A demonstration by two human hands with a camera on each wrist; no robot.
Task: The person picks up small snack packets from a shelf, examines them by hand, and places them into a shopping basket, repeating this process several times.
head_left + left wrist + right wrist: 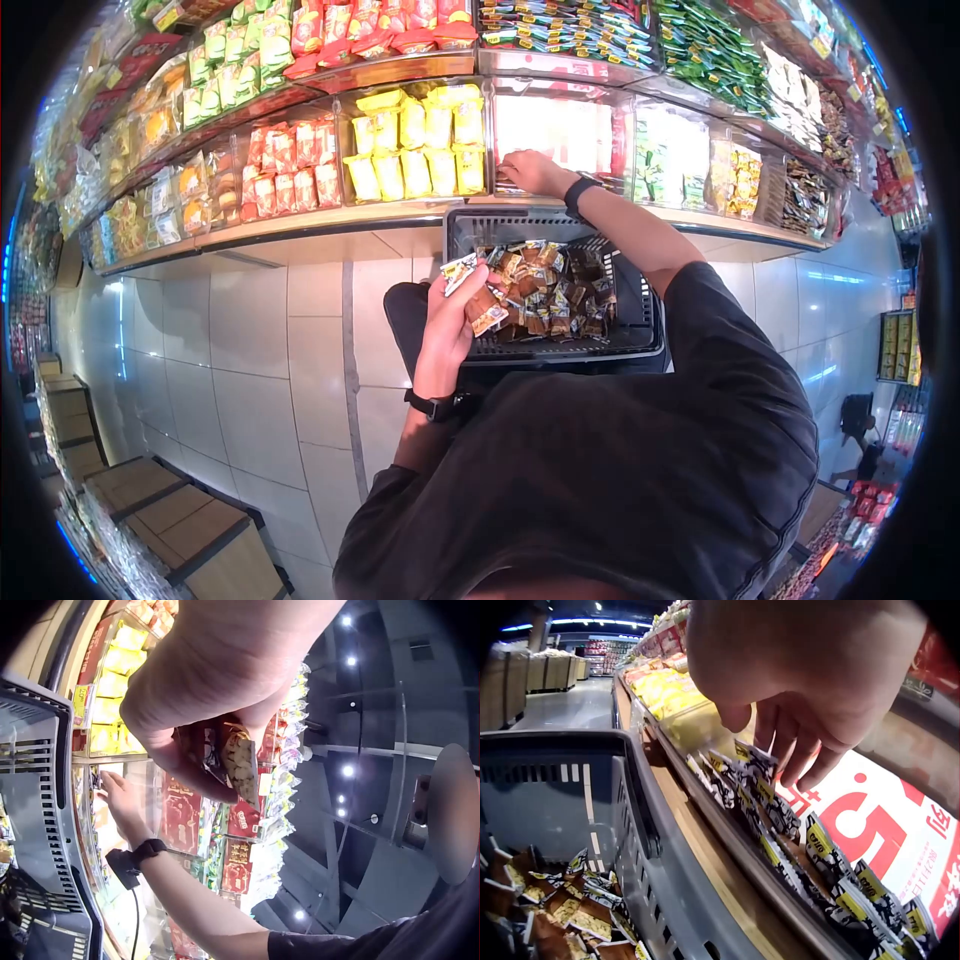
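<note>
In the head view my left hand [447, 325] holds small snack packets [487, 312] over the left side of a grey shopping basket [636, 345]. The left wrist view shows a packet [241, 769] with a clear window between thumb and fingers. My right hand [538, 173] reaches into a shelf bin behind the basket. In the right wrist view its fingers [784, 739] point down, fingertips right at a row of black, white and yellow packets [780, 817] standing along the bin's front. Similar brown packets [592, 919] lie heaped in the basket.
Neighbouring bins hold yellow bags [415, 140], red packets [290, 165] and green-and-white ones [670, 160]. A wooden shelf edge [370, 215] runs behind the basket. Tiled floor [240, 400] lies to the left, with wooden stands [190, 515] farther back.
</note>
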